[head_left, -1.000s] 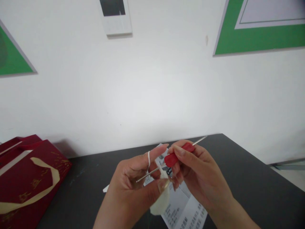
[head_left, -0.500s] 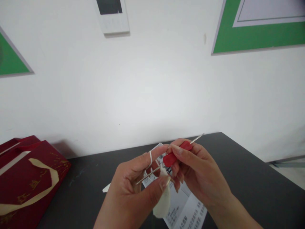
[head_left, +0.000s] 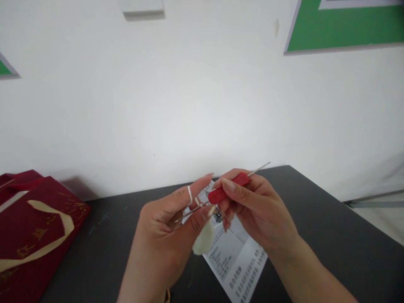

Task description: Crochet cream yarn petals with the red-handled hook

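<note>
Two hands meet at the centre of the frame, just above a dark grey bench. The right hand is closed around one crochet hook with a red plastic grip and thin metal shaft, fingers curled over the grip, index finger lying along its top, the bare metal end sticking out toward the upper right. The left hand is raised with its index finger stretched out, one strand of white yarn looped around it, while thumb and middle finger pinch one small cream crocheted piece that hangs below them. The hook's shaft crosses into this pinch. Under the hands lies one white printed paper sheet. One dark red gift bag with a cream ribbon handle sits at the lower left.
</note>
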The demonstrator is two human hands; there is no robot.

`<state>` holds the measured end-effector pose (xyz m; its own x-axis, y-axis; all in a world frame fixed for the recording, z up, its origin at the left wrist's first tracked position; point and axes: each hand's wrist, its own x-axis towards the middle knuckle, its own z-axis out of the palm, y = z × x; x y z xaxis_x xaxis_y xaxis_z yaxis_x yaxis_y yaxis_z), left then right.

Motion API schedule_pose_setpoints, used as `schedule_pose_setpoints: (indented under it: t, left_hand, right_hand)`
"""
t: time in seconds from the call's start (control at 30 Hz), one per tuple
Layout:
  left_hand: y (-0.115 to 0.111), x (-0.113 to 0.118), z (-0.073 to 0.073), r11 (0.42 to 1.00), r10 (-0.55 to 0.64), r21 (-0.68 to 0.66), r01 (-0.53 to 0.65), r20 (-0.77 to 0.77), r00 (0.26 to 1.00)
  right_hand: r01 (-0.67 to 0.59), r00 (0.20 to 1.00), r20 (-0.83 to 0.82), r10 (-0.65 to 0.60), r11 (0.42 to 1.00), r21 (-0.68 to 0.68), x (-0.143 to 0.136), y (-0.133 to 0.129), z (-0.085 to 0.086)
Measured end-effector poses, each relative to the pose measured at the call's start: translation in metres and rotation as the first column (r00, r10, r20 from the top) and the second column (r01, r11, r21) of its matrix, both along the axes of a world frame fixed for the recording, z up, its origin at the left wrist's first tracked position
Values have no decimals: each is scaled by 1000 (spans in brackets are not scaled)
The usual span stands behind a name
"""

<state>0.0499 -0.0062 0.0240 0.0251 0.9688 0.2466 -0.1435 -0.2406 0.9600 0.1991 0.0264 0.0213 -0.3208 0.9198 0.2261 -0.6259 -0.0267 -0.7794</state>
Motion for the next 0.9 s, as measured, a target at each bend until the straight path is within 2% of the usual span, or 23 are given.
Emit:
schedule_pose_setpoints:
  t: [0.23,0.5,0.6,0.73,0.9]
  left_hand:
    - [10,-4,-6,1000,-25,8,25,43,999]
    - [24,-13,-12,998,56,5,-55,-64,996]
    - [26,-14,-12,998,56,27,-53,-93,994]
    - [31,-15,-16,999,19,37,-18,-38,999]
    - [35,-13,-17,999,44,-4,-44,6,999]
  right_hand:
    - [20,997,76,-22,1000,24,-4,7,-5]
    - [28,996,87,-27,999,-19,-12,22,-16]
    - [31,994,107,-29,999,-11,-14,23,-17]
    - [46,991,124,-47,999,8,-14,24,-17]
    - [73,992,108,-71,997,-12,-17,27,-20]
